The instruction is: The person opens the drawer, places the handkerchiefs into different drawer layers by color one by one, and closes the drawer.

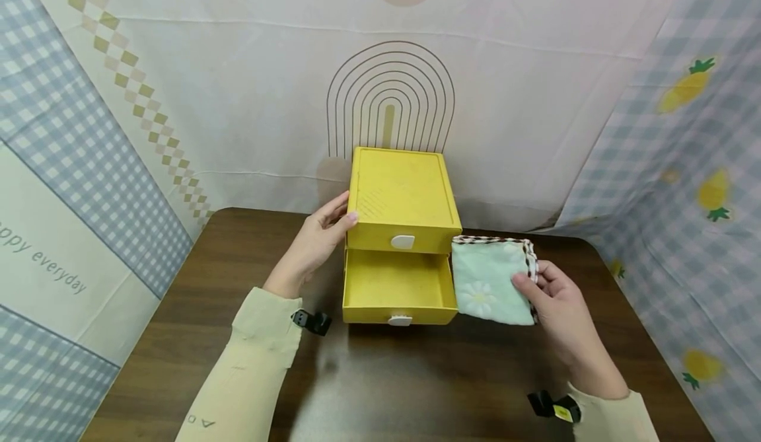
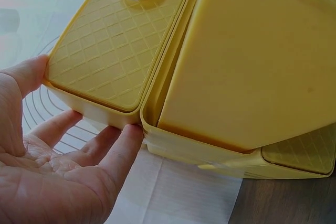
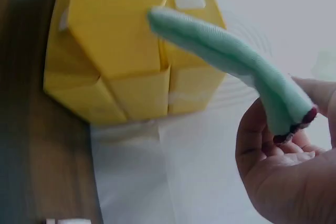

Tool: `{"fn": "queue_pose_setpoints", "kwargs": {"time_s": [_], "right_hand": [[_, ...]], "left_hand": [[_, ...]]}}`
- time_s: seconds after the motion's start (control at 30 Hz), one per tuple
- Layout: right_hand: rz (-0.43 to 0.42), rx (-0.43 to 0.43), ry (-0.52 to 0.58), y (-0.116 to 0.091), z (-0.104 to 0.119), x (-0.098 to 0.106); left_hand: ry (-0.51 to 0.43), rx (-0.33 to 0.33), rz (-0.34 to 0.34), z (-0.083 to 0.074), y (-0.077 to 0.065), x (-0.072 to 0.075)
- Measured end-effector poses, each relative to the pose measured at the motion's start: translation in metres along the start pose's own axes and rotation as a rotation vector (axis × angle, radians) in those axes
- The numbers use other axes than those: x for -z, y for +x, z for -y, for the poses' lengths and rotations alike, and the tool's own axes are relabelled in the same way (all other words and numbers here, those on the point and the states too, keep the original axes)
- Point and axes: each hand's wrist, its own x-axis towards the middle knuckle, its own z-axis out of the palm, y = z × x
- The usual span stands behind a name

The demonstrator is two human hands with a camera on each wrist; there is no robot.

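Note:
A yellow two-drawer box (image 1: 404,184) stands at the back of the table. Its lower drawer (image 1: 395,283) is pulled out and holds nothing visible; the upper one is closed, with a white knob (image 1: 402,242). My left hand (image 1: 318,240) rests against the box's upper left side, thumb at the top front corner and fingers along the side wall (image 2: 97,114). To the right of the drawer, my right hand (image 1: 559,303) pinches a folded mint-green cloth (image 1: 490,280) by its right edge. The cloth has a white flower and a checked border. In the right wrist view the folded cloth (image 3: 226,51) appears edge-on.
The dark wooden table (image 1: 380,382) extends in front of the box. Behind it hangs a pale patterned cloth backdrop (image 1: 250,98). Checked fabric (image 1: 672,230) hangs on the right side. Small black devices (image 1: 312,322) are strapped at both wrists.

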Motion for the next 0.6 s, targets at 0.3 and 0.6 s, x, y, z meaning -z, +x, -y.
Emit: {"fn": "queue_pose_setpoints", "kwargs": {"time_s": [0.3,0.6], "right_hand": [[0.038,0.091,0.071,0.004,0.016,-0.037],[0.130,0.080,0.050,0.022,0.015,-0.100]], "left_hand": [[0.001,0.001,0.004,-0.002,-0.001,-0.001],[-0.012,0.004,0.010,0.000,0.000,0.000]]}}
